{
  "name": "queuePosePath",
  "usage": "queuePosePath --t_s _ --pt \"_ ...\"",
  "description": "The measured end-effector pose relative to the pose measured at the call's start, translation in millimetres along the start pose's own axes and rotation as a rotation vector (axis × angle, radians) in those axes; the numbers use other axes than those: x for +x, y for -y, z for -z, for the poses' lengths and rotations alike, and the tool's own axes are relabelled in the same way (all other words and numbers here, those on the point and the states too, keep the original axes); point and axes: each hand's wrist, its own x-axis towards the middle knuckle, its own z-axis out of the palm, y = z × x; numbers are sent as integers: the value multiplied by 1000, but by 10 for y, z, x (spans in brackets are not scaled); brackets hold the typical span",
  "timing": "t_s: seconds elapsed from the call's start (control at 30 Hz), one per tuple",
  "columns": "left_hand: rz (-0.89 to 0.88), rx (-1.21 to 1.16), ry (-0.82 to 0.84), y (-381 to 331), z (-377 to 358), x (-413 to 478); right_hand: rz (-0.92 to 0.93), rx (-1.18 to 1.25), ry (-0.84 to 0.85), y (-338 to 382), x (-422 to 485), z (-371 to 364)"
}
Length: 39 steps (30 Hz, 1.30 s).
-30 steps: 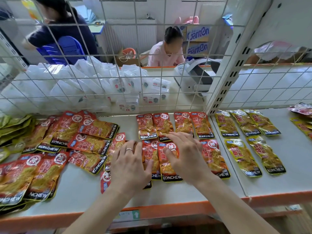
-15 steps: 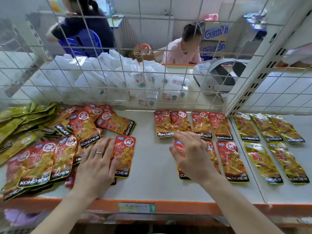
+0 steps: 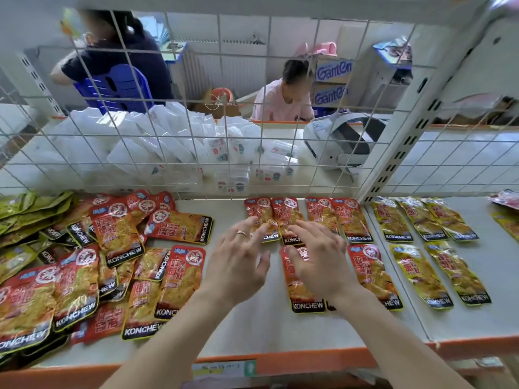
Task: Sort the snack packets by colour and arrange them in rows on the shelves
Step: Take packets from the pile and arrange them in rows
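**Sorted stock.** On the shelf [image 3: 252, 318], at twelve o'clock from the hands, a back row of red KONCHEW packets [image 3: 320, 217] lies four abreast, brand bands toward the front edge and sides touching or nearly so. A front row [image 3: 373, 276] lies just below it. We count two packets plainly, and the corner of a third shows under the right wrist. We judge the flat, band-forward placement is meant to let the packets be read from the aisle.

**Hands.** The left hand [image 3: 241, 265] is released, fingers straight and fanned, grasping nothing. Its tips reach the lower edge of the leftmost back-row packet. The right hand [image 3: 320, 259] is also released and is spread over the leftmost front-row packet. Both are blurred, so we cannot tell whether they press the packets or hang just above them. In our judgement, the spread fingers suit squaring the rows, not lifting.

**Outstanding.** At nine o'clock a loose heap of red packets [image 3: 112, 262] overlaps at all angles, with green packets [image 3: 28, 211] beyond it at ten o'clock. At three o'clock, past the seam in the shelf, yellow packets [image 3: 421, 276] lie three behind and two in front. The bare patch at the left end of the front row is the likely next slot. We rate the task well short of complete.
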Motion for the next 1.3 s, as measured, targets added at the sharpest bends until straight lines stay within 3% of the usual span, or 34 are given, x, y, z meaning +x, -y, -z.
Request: queuePosePath --t_s 0.2,0.4,0.67,0.8,1.17,1.3 --pt "2 123 221 -10 -214 423 -7 -100 214 -80 162 -8" --pt "-49 130 235 141 -220 381 -22 -128 292 -136 131 -60" --pt "-17 121 210 99 -257 421 -70 -158 270 -107 183 -84" --pt "9 101 190 69 -271 391 -77 -133 181 -89 141 -66" --pt "-2 33 60 -29 -77 -67 84 -27 -13 -75 -271 37" --pt "61 55 5 15 70 -299 160 78 10 140 -181 21"
